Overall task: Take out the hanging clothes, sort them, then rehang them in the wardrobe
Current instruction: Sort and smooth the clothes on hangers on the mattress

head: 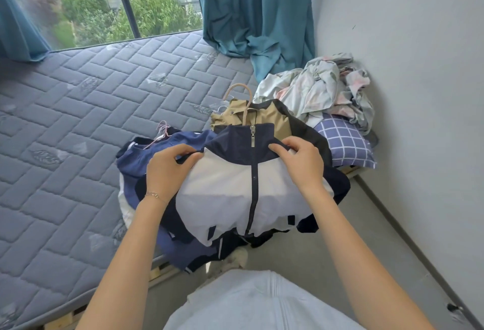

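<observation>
Here we are at the corner of the bed, and the clothes are out of the wardrobe, heaped on the mattress (78, 125). On top of the heap lies the navy-and-white jacket (243, 191), zipped to the collar. Both hands are on it: the left hand (170, 170) pinches the navy fabric at one shoulder, and the right hand (301, 164) curls its fingers into the fabric at the other.

Behind it sits a tan jacket (235, 117) with a pale hanger (245, 99) poking from its neck. To the left is a blue garment (157, 151) with a pink hanger (162, 130).

So I judge the taking-out done, at least for this pile, and the sorting in hand. Whether this jacket has a hanger inside, I cannot tell. Rehanging is all left to do, and no wardrobe is in view. Crumpled floral bedding (322, 86) and a checked pillow (343, 141) lie by the wall.
</observation>
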`<act>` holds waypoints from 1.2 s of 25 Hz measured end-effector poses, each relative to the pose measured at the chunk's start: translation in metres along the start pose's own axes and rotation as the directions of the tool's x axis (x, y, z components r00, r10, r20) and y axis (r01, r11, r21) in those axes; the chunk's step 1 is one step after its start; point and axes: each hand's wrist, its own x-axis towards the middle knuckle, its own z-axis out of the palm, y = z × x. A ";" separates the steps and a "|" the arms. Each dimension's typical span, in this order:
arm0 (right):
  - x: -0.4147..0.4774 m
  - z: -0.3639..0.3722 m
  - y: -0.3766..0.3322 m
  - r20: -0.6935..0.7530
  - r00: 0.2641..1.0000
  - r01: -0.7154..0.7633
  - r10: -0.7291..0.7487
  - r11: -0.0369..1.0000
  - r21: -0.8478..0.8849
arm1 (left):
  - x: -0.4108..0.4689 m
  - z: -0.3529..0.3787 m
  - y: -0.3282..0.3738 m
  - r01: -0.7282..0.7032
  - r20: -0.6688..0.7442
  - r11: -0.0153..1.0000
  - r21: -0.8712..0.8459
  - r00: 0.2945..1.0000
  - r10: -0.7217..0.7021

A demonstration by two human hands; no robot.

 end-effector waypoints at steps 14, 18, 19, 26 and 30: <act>0.181 -0.074 0.094 0.047 0.998 -0.033 0.034 0.999 -0.021 | 0.118 0.142 0.089 0.046 0.013 0.997 0.061 0.999 -0.047; 0.247 -0.111 0.133 0.140 0.990 0.006 -0.005 1.000 -0.008 | 0.131 0.205 0.130 0.130 -0.070 0.990 0.056 0.990 -0.126; 0.263 -0.120 0.143 0.167 0.986 0.024 -0.021 1.000 -0.016 | 0.132 0.220 0.141 0.151 -0.091 0.987 0.055 0.985 -0.145; 0.346 -0.139 0.177 0.307 0.944 0.127 -0.121 0.992 0.001 | 0.145 0.285 0.183 0.281 -0.214 0.959 0.037 0.940 -0.267; 0.396 -0.100 0.179 0.369 0.918 0.144 -0.149 0.989 0.042 | 0.186 0.300 0.153 0.297 -0.244 0.954 0.051 0.929 -0.276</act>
